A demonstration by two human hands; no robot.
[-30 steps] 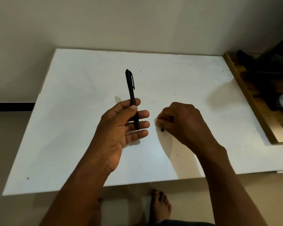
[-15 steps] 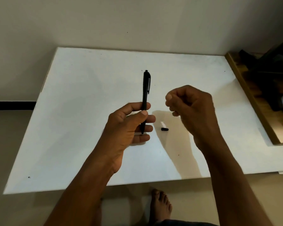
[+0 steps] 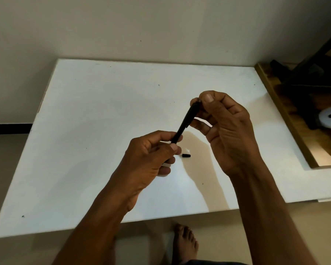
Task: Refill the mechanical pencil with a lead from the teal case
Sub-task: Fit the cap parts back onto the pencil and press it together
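White table [image 3: 84, 131] | left hand [image 3: 149, 159] grips pencil [image 3: 186, 121] | right hand [image 3: 227, 131] pinches top

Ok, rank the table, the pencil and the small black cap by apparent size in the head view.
1. table, by far the largest.
2. pencil, held above the table and so nearer the camera, yet clearly longer than the cap.
3. small black cap.

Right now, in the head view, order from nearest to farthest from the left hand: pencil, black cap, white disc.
1. pencil, gripped by the left hand.
2. black cap, on the table just to its right.
3. white disc, at the far right edge.
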